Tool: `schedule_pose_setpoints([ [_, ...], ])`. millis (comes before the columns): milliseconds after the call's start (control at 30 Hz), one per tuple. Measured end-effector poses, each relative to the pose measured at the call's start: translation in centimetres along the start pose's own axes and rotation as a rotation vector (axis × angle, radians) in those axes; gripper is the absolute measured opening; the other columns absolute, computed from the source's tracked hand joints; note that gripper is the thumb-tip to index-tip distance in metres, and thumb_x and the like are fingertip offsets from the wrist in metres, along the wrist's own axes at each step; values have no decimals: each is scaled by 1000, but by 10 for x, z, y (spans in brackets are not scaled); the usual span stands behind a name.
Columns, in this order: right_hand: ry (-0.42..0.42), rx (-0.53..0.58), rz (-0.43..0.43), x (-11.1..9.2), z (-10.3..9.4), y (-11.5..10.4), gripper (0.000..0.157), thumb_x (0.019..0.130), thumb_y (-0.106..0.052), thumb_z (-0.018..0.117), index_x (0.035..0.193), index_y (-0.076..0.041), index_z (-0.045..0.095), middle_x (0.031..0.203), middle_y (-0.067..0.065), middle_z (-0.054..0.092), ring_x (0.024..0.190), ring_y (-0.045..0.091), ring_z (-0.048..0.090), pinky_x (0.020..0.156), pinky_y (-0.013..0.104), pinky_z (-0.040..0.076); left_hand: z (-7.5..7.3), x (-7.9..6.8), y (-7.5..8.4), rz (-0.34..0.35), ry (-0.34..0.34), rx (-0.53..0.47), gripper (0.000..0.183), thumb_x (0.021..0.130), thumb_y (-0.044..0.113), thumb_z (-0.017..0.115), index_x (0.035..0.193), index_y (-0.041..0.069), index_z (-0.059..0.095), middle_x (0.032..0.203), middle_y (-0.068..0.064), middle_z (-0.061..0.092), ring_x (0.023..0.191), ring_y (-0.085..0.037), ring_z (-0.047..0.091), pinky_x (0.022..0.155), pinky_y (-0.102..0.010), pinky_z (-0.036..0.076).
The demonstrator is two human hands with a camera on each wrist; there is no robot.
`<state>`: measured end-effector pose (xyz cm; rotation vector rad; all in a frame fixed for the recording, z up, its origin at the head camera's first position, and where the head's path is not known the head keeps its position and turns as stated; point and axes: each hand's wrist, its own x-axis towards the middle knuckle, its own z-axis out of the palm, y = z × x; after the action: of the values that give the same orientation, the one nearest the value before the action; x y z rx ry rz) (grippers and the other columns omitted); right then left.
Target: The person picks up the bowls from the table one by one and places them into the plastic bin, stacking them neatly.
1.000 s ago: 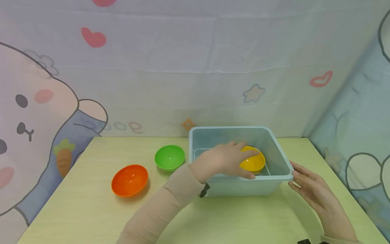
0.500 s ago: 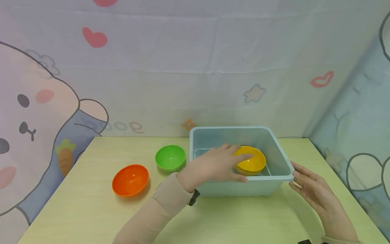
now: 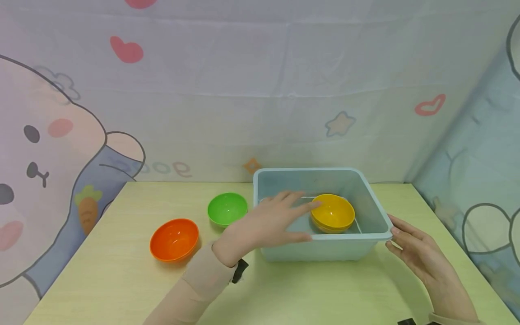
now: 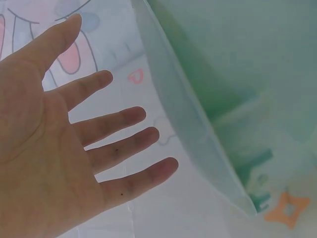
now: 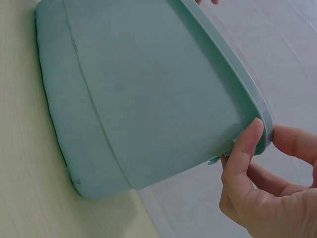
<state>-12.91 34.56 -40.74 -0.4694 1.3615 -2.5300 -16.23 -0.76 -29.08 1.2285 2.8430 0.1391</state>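
Note:
A light blue plastic bin (image 3: 317,251) stands on the table, and a yellow bowl (image 3: 334,214) sits inside toward its right side. A second rim line shows below that bowl's rim. My left hand (image 3: 266,223) hovers over the bin's front left, fingers spread and holding nothing. In the left wrist view the palm (image 4: 47,148) and extended fingers are bare beside the bin's wall (image 4: 190,129). At the bin's front right corner, my right hand (image 3: 422,257) pinches the rim (image 5: 265,116) between thumb and fingers.
A green bowl (image 3: 227,210) stands just left of the bin, partly behind the left hand. Farther left and nearer the front is an orange bowl (image 3: 174,240). A printed cloth (image 3: 227,90) hangs behind the pale table (image 3: 118,271).
My left hand has drawn back to the left from above the yellow bowl, leaving more of the bowl visible. The right hand stays on the bin's corner.

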Motion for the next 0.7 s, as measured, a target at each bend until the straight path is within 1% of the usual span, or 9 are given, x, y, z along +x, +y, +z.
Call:
schedule_pose_setpoints([
  [167, 7, -14, 5, -1, 0, 0, 48, 101, 6, 26, 131, -10, 59, 126, -2, 63, 103, 10, 65, 84, 25, 55, 3, -8, -8, -14, 33, -16, 69, 91, 55, 55, 151, 36, 26, 158, -5, 29, 143, -28, 33, 110, -53, 37],
  [267, 5, -13, 9, -1, 1, 0, 47, 101, 6, 26, 131, -11, 59, 126, -2, 63, 104, 10, 65, 85, 25, 54, 7, -11, -13, -9, 78, -19, 65, 93, 52, 55, 150, 35, 29, 156, -5, 31, 141, -27, 35, 107, -53, 39],
  [467, -1, -12, 10, -2, 2, 0, 48, 101, 6, 25, 131, -11, 59, 126, -2, 63, 104, 9, 65, 85, 24, 55, 16, -20, -24, -8, 218, -20, 59, 95, 47, 55, 148, 30, 36, 153, -8, 37, 138, -29, 39, 104, -52, 42],
  [600, -2, -10, 8, -2, 1, 0, 48, 101, 6, 25, 131, -10, 59, 126, -2, 63, 104, 10, 65, 85, 25, 55, 22, -25, -34, -38, 323, -26, 57, 95, 44, 56, 146, 27, 39, 150, -10, 40, 135, -32, 43, 103, -51, 43],
  [700, -4, -7, 1, -1, 0, 0, 47, 101, 6, 25, 131, -9, 59, 125, 0, 63, 104, 10, 65, 85, 25, 55, 26, -30, -43, -70, 402, -11, 54, 94, 40, 58, 144, 25, 42, 146, -10, 45, 131, -32, 48, 99, -50, 46],
])
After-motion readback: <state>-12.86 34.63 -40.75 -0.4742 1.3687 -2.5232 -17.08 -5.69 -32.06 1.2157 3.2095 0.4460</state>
